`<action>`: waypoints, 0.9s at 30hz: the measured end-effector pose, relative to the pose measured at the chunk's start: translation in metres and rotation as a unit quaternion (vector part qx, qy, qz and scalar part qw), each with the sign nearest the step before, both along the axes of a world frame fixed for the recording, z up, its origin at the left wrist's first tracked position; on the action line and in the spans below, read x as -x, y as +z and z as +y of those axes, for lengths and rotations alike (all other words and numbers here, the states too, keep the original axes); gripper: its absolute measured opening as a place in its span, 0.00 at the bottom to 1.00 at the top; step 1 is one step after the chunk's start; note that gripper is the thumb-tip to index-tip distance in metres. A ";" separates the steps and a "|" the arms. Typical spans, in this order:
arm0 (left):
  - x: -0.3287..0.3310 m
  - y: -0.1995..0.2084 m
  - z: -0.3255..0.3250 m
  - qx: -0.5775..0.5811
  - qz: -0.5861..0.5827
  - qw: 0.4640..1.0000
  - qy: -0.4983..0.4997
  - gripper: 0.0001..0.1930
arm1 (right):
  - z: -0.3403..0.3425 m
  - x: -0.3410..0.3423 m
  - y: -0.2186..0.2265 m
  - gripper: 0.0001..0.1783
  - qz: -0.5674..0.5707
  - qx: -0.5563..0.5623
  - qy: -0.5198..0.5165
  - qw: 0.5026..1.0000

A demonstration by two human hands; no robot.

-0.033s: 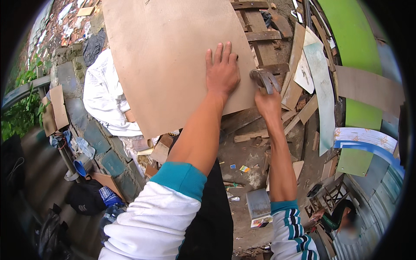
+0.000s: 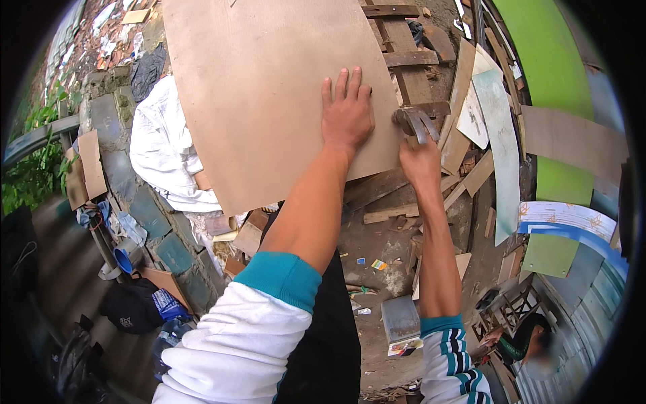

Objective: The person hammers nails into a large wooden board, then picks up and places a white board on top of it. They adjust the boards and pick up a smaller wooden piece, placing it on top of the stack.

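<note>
My left hand (image 2: pixel 347 114) lies flat on a large brown board (image 2: pixel 262 87), its fingers spread toward the far side, close to the board's right edge. My right hand (image 2: pixel 420 161) is wrapped round a claw hammer (image 2: pixel 415 123), just beyond that right edge. The hammer's head is dark metal with its curved claw turned to the right; its handle is mostly hidden in my fist. A wooden frame of slats (image 2: pixel 404 59) shows from under the board's right side.
White cloth (image 2: pixel 161 145) bunches left of the board on a stone wall (image 2: pixel 145 212). Wood offcuts (image 2: pixel 481 172) and a long pale strip (image 2: pixel 498 148) lie to the right. A grey box (image 2: pixel 400 318) sits on the littered ground. Another person (image 2: pixel 525 343) is low at the right.
The view shifts by only a few pixels. My left hand stays flat on the board, and the hammer in my right hand sits at nearly the same spot.
</note>
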State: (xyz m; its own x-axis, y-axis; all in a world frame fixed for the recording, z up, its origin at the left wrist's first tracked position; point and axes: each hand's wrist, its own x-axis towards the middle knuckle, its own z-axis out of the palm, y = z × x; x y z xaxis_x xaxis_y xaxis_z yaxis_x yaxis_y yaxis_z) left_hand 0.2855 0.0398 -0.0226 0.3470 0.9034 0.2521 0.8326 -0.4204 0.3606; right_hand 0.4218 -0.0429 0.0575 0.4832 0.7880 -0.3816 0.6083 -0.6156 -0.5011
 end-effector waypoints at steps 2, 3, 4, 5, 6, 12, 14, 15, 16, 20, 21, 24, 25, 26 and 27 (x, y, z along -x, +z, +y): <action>-0.004 0.002 0.005 -0.004 -0.002 1.000 0.001 0.12 | -0.006 0.004 -0.007 0.13 -0.026 -0.181 0.000 0.983; -0.005 0.002 0.004 -0.003 -0.007 1.000 0.001 0.12 | -0.009 0.005 -0.015 0.14 -0.045 -0.193 -0.004 0.980; -0.005 0.002 0.007 -0.006 -0.012 1.000 0.002 0.12 | -0.011 0.003 -0.025 0.15 -0.062 -0.208 -0.008 0.976; -0.006 0.002 0.006 -0.006 -0.018 1.000 0.002 0.12 | -0.011 -0.003 -0.034 0.16 -0.030 -0.208 -0.007 0.978; -0.008 0.001 0.006 -0.006 -0.025 1.000 0.001 0.12 | -0.013 -0.007 -0.042 0.16 0.002 -0.204 -0.008 0.979; 0.010 -0.012 0.021 0.012 -0.083 0.995 -0.062 0.13 | 0.009 -0.023 -0.041 0.22 0.073 0.072 -0.129 0.986; 0.038 -0.013 0.019 0.027 -0.068 0.992 -0.102 0.17 | 0.005 0.004 -0.014 0.22 0.140 0.006 -0.232 0.962; 0.050 -0.009 0.008 0.026 -0.040 0.991 -0.124 0.20 | -0.003 0.007 -0.014 0.22 0.130 -0.027 -0.250 0.959; 0.055 -0.001 -0.003 0.024 -0.015 0.989 -0.148 0.23 | -0.008 0.007 -0.016 0.23 0.115 -0.063 -0.269 0.954; 0.093 0.024 -0.052 0.078 0.048 0.990 -0.104 0.31 | -0.002 0.028 -0.015 0.27 0.006 -0.153 -0.107 0.982; 0.101 0.027 -0.066 0.094 0.056 0.989 -0.098 0.32 | 0.008 0.029 -0.013 0.30 0.094 -0.087 -0.099 0.987; 0.114 0.034 -0.100 0.132 0.048 0.983 -0.120 0.33 | 0.034 0.025 -0.041 0.29 -0.096 -0.259 0.108 0.955; 0.123 0.037 -0.099 0.143 0.048 0.981 -0.126 0.33 | 0.048 0.029 -0.042 0.32 -0.143 -0.235 0.164 0.947; 0.132 0.036 -0.092 0.154 0.053 0.978 -0.127 0.33 | 0.059 0.034 -0.042 0.32 -0.150 -0.211 0.187 0.948; 0.142 0.036 -0.084 0.166 0.057 0.976 -0.130 0.33 | 0.070 0.038 -0.043 0.33 -0.158 -0.186 0.209 0.947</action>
